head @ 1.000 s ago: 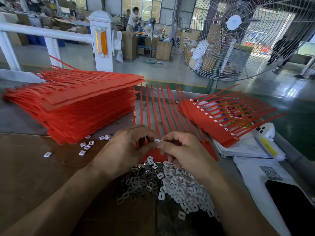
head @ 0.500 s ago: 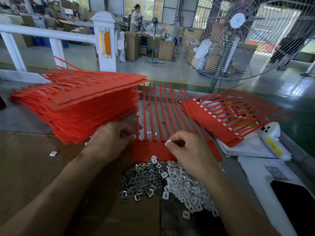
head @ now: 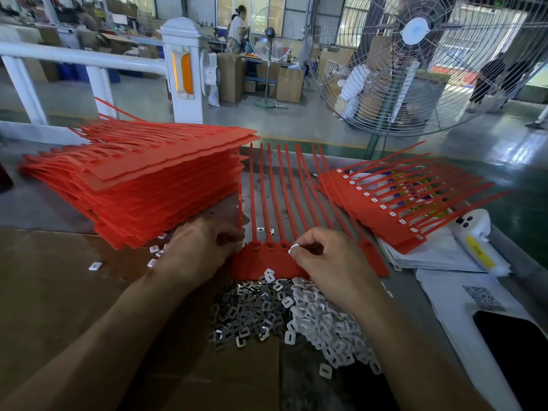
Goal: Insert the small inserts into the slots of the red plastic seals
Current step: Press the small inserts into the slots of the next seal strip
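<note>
A flat sheet of joined red plastic seals (head: 267,262) lies in front of me, its long tails pointing away. My left hand (head: 201,250) grips the sheet's left edge with curled fingers. My right hand (head: 329,262) pinches a small white insert (head: 294,249) at a slot on the sheet's head row. Two empty slots show to the left of it. Below the sheet lies a heap of metal inserts (head: 246,310) and a heap of white inserts (head: 323,318).
A tall stack of red seal sheets (head: 142,185) stands at the left. Sheets with inserts fitted (head: 394,209) lie fanned at the right over papers. A white device (head: 477,241), a black phone (head: 516,351) and a big fan (head: 421,54) are at the right.
My hands have parted. The left one moved left to the sheet's edge; the right one carried the white insert forward to the slot row. The camera moved closer.
</note>
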Available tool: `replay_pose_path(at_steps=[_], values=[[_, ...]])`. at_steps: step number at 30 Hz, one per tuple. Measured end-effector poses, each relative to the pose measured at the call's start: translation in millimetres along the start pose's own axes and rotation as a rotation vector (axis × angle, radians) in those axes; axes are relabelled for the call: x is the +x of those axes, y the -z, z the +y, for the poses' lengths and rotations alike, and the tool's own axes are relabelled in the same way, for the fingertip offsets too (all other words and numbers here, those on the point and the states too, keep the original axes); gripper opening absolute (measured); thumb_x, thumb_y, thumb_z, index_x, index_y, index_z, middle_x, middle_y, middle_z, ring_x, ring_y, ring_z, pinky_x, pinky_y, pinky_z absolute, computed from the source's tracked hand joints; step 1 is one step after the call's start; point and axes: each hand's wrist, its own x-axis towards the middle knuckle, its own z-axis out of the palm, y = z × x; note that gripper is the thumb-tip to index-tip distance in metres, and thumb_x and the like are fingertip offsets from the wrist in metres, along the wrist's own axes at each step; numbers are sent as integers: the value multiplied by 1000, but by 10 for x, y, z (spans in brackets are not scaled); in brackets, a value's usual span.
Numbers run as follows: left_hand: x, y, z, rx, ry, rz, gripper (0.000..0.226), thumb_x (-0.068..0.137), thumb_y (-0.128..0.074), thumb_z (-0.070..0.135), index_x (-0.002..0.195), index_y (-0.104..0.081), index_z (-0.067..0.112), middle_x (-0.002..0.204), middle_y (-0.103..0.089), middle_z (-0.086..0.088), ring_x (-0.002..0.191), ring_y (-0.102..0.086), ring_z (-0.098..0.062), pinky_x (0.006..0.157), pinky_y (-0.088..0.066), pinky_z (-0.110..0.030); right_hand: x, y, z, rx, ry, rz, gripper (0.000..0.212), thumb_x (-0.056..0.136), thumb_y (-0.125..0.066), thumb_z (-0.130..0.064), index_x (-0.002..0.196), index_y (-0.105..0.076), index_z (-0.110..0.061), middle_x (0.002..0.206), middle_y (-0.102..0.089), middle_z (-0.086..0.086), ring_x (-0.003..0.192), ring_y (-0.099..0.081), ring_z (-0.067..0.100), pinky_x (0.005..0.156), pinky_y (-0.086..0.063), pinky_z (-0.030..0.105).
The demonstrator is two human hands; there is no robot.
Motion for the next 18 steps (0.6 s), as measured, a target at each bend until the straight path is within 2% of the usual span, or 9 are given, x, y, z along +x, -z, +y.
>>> replay_pose_path(at_steps=[6, 10, 13, 15, 18], values=[[-6, 56, 14, 0, -14, -14, 23, 86, -78, 31, 105, -76, 43, 107, -73, 25, 83, -56, 17, 78, -39, -7, 2, 18, -7, 15, -21, -14, 6, 94, -70, -39, 90, -71, -34, 82, -70, -19, 75, -65, -7, 61, -47, 17], [-40, 68, 35, 73, -90, 0, 21, 87, -77, 27, 101, -77, 43, 103, -72, 27, 74, -53, 23, 75, -40, -4, -1, 28, -18, 13, -27, -20, 7, 94, -70, -40, 92, -71, -34, 82, -71, -18, 74, -65, -6, 61, -50, 18], [-51, 84, 68, 158, -135, -9, 22, 90, -73, 26, 102, -76, 45, 107, -74, 22, 92, -65, 4, 92, -51, -23, -3, 37, -20, 11, -32, -22, 8, 94, -69, -40, 90, -71, -34, 79, -70, -19, 71, -66, -2, 58, -51, 19], [-53, 97, 79, 203, -152, -37, 29, 91, -68, 21, 105, -75, 46, 113, -73, 20, 106, -67, -7, 102, -49, -29, -5, 37, -17, 6, -28, -25, 9, 95, -69, -40, 90, -71, -33, 78, -69, -22, 68, -65, -4, 54, -45, 15], [-47, 110, 88, 293, -156, -92, 37, 91, -60, 16, 111, -73, 45, 125, -68, 18, 121, -60, -9, 113, -40, -33, -2, 31, -21, 7, -26, -27, 8, 95, -69, -39, 91, -71, -33, 79, -69, -26, 70, -66, -3, 53, -45, 14]])
